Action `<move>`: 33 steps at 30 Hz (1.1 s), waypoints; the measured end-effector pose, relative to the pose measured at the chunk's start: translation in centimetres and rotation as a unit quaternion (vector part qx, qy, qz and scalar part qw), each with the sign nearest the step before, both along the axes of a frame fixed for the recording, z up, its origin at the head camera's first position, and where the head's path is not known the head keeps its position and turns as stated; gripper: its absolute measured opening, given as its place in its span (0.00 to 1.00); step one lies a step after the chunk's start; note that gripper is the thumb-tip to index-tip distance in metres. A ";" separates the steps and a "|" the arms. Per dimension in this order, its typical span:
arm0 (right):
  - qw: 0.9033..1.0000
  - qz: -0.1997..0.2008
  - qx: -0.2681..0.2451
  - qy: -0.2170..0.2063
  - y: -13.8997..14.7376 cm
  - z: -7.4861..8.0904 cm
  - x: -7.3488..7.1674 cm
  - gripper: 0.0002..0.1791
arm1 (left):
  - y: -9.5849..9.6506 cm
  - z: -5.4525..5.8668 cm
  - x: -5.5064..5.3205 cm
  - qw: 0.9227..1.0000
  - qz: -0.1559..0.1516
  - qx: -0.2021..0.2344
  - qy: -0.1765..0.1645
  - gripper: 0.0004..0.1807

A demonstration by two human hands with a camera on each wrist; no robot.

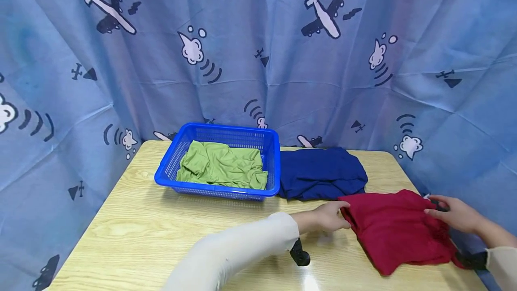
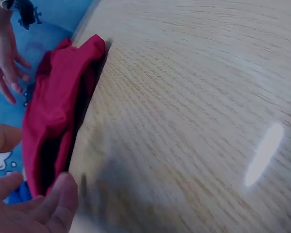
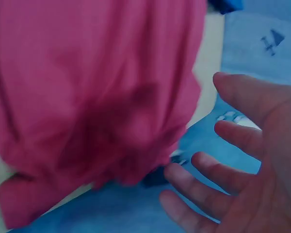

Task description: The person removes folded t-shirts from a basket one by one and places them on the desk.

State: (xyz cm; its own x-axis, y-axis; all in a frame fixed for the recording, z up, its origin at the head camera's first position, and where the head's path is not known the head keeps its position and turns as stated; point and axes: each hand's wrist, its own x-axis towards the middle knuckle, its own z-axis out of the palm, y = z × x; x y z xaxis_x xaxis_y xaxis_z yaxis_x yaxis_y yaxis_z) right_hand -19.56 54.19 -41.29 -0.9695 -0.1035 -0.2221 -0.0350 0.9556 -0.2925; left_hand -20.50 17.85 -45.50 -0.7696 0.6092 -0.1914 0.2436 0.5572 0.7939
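A red cloth garment (image 1: 400, 228), folded and rumpled, lies at the right end of the table. My left hand (image 1: 329, 216) is at its left edge; in the left wrist view the thumb and fingers are spread apart around the near end of the cloth. At the opposite edge is my right hand (image 1: 458, 213). The right wrist view shows this hand (image 3: 247, 155) with its fingers apart and nothing between them, beside the red garment (image 3: 97, 87). Part of the red garment hangs past the table's right edge.
A blue plastic basket (image 1: 218, 188) stands at the back of the table with a green cloth (image 1: 222, 165) in it. Right of the basket lies a folded navy cloth (image 1: 323, 172), just behind the red one. A blue patterned curtain (image 1: 242, 57) encloses the wooden table (image 1: 133, 223).
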 end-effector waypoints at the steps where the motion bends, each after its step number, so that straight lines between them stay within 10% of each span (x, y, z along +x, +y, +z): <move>1: 1.000 0.003 0.002 0.009 -0.5 0.4 -0.1 0.35 | -0.4 0.2 0.0 1.000 -0.002 -0.001 0.002 0.32; 18: 0.984 0.106 -0.130 0.064 -10.6 1.1 -0.9 0.25 | -5.4 3.2 -0.2 0.999 -0.017 0.043 -0.007 0.26; 33: 0.972 0.128 -0.194 0.015 -17.2 3.8 0.0 0.29 | -11.8 6.1 -1.3 0.988 -0.044 0.133 -0.067 0.22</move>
State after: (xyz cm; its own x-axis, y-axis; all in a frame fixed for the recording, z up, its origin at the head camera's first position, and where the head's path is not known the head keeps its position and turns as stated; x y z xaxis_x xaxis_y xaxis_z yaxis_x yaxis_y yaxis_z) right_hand -19.57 36.95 -37.49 -0.9065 -0.4123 -0.0902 -0.2708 0.7322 -0.6249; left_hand -21.82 6.09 -39.44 -0.6899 0.7153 -0.1116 0.1652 0.3056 0.9377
